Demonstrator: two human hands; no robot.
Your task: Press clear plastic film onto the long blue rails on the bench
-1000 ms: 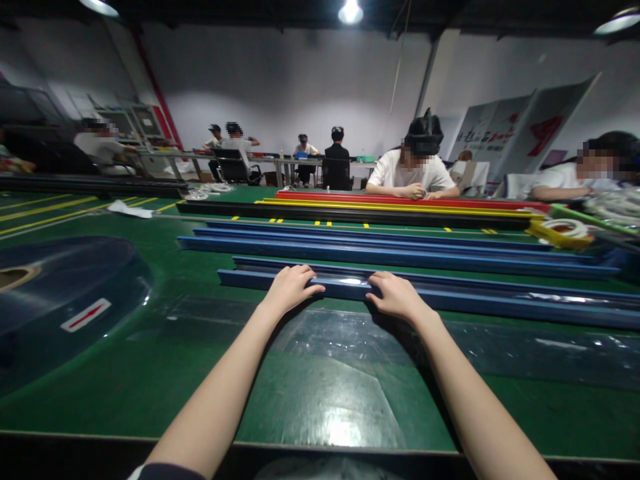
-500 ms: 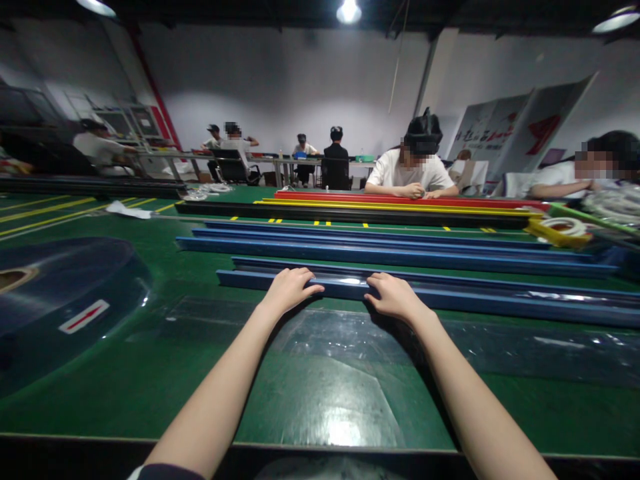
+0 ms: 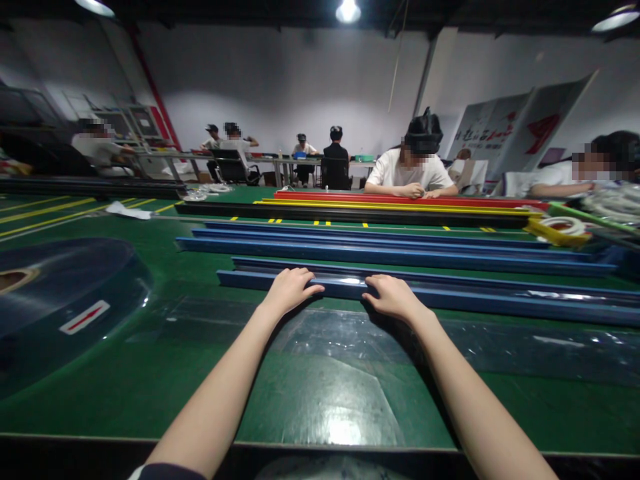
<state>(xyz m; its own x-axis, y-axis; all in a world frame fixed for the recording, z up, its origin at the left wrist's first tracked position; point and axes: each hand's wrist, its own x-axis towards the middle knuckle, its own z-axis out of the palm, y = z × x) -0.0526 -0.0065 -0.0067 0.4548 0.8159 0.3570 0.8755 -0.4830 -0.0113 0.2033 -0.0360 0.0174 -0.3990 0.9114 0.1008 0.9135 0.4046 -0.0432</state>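
Observation:
A long blue channel profile (image 3: 470, 299) lies across the green table in front of me, with shiny clear film (image 3: 353, 281) in its trough. My left hand (image 3: 291, 289) is hooked over the near wall close to the channel's left end, thumb reaching right along the near side. A short stretch to the right, my right hand (image 3: 391, 294) grips the same wall with curled fingers, thumb on the near side. Some fingertips are hidden inside the trough. Between my forearms and beyond, a wide clear plastic strip (image 3: 330, 330) lies flat on the table.
A big roll of clear plastic (image 3: 95, 280) stands at left. Behind my channel lie more blue channels (image 3: 350, 248), then black (image 3: 320, 212), yellow and red profiles (image 3: 350, 195). White coils sit in a yellow tray (image 3: 560, 232). A co-worker (image 3: 410, 160) sits across the table.
My right hand has shifted very slightly to the left along the channel. My left hand and the channel stay where they were.

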